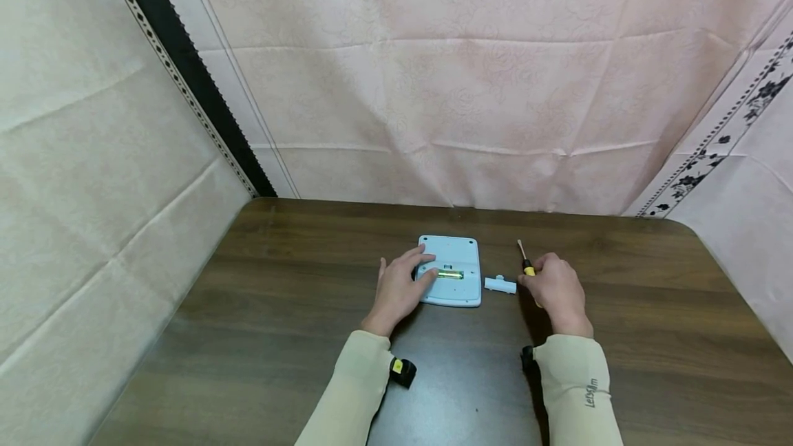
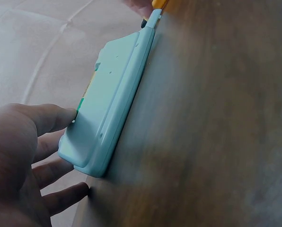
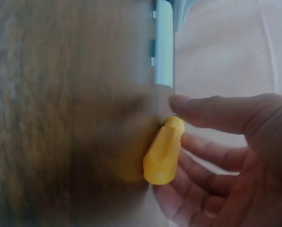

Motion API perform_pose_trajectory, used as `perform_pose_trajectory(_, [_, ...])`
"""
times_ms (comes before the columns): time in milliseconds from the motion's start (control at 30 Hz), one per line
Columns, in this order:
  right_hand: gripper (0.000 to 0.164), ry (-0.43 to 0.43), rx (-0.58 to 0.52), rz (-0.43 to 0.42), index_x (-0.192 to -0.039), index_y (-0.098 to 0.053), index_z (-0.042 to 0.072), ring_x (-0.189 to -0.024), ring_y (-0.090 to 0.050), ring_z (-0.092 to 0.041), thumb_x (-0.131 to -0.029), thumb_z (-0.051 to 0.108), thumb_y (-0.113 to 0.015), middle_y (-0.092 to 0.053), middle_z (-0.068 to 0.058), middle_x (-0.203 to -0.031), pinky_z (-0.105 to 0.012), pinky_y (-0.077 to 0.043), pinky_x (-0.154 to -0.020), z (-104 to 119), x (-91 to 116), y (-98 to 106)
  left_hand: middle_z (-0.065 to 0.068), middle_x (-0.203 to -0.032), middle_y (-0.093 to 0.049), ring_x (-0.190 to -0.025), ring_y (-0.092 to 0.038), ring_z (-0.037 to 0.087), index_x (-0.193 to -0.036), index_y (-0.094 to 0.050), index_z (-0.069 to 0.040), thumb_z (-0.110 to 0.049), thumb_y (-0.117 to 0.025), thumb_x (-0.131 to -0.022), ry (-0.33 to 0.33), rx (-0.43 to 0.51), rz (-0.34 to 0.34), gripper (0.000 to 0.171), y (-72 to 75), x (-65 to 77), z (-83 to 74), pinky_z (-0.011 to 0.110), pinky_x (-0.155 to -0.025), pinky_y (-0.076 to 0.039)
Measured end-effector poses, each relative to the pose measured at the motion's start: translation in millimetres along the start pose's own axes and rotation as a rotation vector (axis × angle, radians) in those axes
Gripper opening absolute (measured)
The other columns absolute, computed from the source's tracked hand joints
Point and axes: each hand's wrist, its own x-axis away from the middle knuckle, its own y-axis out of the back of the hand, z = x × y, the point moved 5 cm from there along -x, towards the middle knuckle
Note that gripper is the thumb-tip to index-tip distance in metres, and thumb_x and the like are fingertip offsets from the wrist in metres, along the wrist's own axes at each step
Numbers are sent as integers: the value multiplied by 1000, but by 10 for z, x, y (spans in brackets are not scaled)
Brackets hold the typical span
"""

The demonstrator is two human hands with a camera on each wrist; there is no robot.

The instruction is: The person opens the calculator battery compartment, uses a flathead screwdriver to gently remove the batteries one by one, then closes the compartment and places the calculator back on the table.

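Observation:
A light blue flat device (image 1: 460,291) lies back side up on the table, a green battery (image 1: 451,274) showing in its uncovered slot. Over its left edge rests my left hand (image 1: 398,292), fingers spread, the thumb (image 2: 60,119) touching near the battery. My right hand (image 1: 556,290) is at a screwdriver (image 1: 528,268) with a yellow handle (image 3: 163,153), thumb and index finger at its neck. The metal shaft points away from me; the hand hides part of the handle in the head view. Between the device and the screwdriver lies a light blue battery cover (image 1: 500,285).
The brown wooden table (image 1: 260,349) has its far edge just beyond the device. Patterned cloth (image 1: 483,102) hangs behind it, and more pale cloth (image 1: 80,212) hangs at the sides. A black wrist camera (image 1: 403,372) sits at the left cuff.

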Motion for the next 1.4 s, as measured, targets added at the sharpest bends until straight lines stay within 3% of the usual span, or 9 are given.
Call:
perform_pose_trajectory(67, [24, -15, 13, 11, -96, -71, -8, -74, -59, -30, -96, 16, -76, -65, -19, -88, -39, -50, -59, -23, 4, 3, 3, -158, -54, -149, -46, 28, -137, -73, -16, -29, -67, -106, 3, 3, 2, 34, -1, 1, -4, 70, -124, -6])
perform_pose_trajectory(167, [33, -40, 35, 40, -69, -67, 3, -65, -55, -25, -96, 19, -76, -59, -8, -69, -35, -45, -55, -57, 10, 1, 4, -158, -54, -148, -46, 28, -137, -73, -15, -29, -67, -106, 0, 4, -2, 34, -1, 0, -5, 70, -124, -6])
perform_pose_trajectory(267, [38, -65, 56, 65, -64, -66, 4, -62, -55, -23, -96, 22, -75, -57, -5, -63, -33, -45, -54, -81, 16, 9, 4, -158, -55, -148, -46, 28, -137, -73, -15, -28, -67, -106, 0, 5, -3, 34, -2, 2, 0, 70, -124, -6])
perform_pose_trajectory(500, [29, -95, 56, 18, -99, -75, -9, -77, -61, -33, -97, 19, -67, -72, -21, -92, -44, -51, -66, -123, -8, 78, 4, -158, -54, -148, -46, 29, -137, -73, -14, -28, -67, -106, 0, 10, 0, 34, -7, 0, 9, 71, -123, -6])
perform_pose_trajectory(667, [28, -86, -18, -40, -106, -69, -12, -85, -62, -37, -100, 14, -66, -69, -28, -102, -47, -54, -72, -128, -6, 99, 4, -158, -55, -148, -47, 29, -137, -73, -14, -28, -67, -106, 0, 10, -2, 34, -11, -5, 14, 71, -123, -6])
perform_pose_trajectory(833, [27, -77, -110, -158, -112, -63, -13, -92, -61, -42, -97, 9, -68, -65, -32, -110, -51, -56, -78, -94, 16, 153, 4, -157, -55, -148, -46, 29, -137, -73, -14, -28, -67, -106, 0, 10, -3, 34, -9, -6, 15, 71, -123, -6])
perform_pose_trajectory(1067, [33, -52, -221, -265, -126, -59, -12, -109, -57, -47, -99, 7, -66, -57, -34, -125, -58, -55, -95, -27, 41, 240, 5, -158, -54, -149, -46, 29, -137, -73, -14, -28, -67, -106, -6, 12, -4, 34, -4, -9, 13, 71, -123, -6])
perform_pose_trajectory(1300, [39, -32, -333, -340, -140, -55, -7, -116, -58, -43, -104, 9, -63, -56, -29, -136, -55, -54, -102, 30, 70, 283, 4, -157, -55, -148, -46, 30, -137, -73, -14, -28, -67, -106, -9, 8, -4, 34, -7, -9, 23, 71, -123, -6])
perform_pose_trajectory(1400, [43, -41, -358, -361, -145, -54, -3, -115, -60, -38, -106, 12, -64, -58, -25, -136, -46, -57, -99, 29, 73, 283, 4, -157, -55, -148, -46, 30, -137, -73, -14, -28, -67, -106, -7, 7, -3, 34, -10, -8, 21, 71, -123, -6])
